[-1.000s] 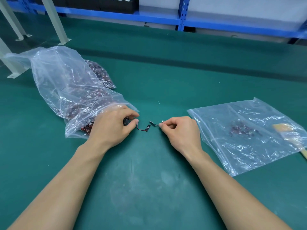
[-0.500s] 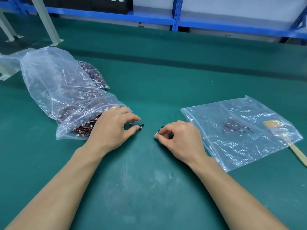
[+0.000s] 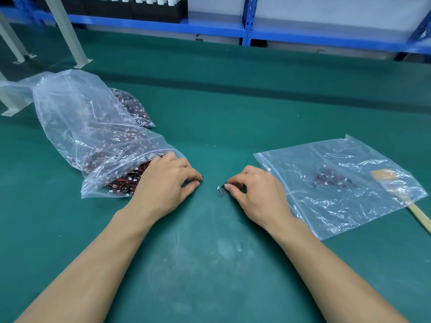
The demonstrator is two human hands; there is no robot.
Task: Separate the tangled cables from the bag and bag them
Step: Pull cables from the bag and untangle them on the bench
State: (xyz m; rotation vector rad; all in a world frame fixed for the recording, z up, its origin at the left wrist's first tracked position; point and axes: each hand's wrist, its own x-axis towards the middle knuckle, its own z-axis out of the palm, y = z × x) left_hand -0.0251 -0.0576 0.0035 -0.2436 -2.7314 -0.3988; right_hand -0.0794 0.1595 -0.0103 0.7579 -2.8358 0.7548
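A large clear bag full of tangled red-and-black cables lies at the left on the green table, its mouth toward the middle. My left hand rests at that mouth, its fingertips pinching a small dark cable piece. My right hand pinches a short red-black cable with a white plug just above the mat. A flatter clear bag at the right holds a few separated cables.
A wooden-handled brush lies under and past the right bag's edge. Blue shelving runs along the back, and grey metal legs stand at the far left. The green mat spreads between my forearms.
The cable stretched between both hands a second ago has come apart. Each hand now holds its own piece, and the hands have drawn slightly apart.
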